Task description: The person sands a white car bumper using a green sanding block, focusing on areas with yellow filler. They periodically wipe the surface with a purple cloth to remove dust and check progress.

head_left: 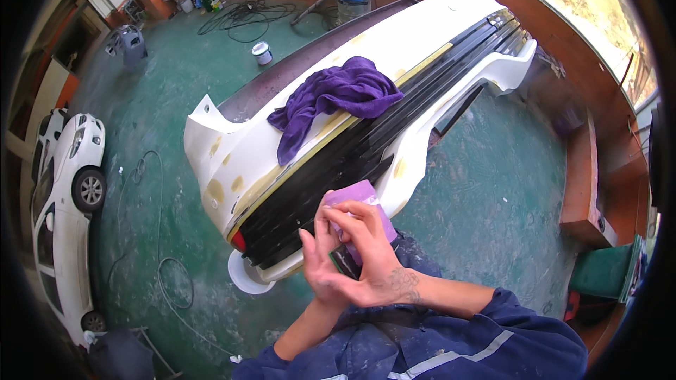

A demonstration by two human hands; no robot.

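Close together in front of my body, my two hands handle a flat purple sheet or pad (360, 193), possibly abrasive. My left hand (322, 267) is cupped under it, fingers up along its left side. From the right, my right hand (370, 250) grips it with bent fingers. A small dark block with a green edge (345, 262) shows between the palms, partly covered. Just beyond the hands lies a large white car bumper (401, 35) with a black grille section and yellowish sanded patches. A crumpled purple cloth (338, 95) rests on its top.
A white tub (248, 274) stands under the bumper's near end. At left, a hose (176, 285) curls over the green floor by a white car (70, 225). Farther back are a paint can (261, 53), cables (250, 17) and a vacuum (353, 0). A green bin (605, 271) is at right.
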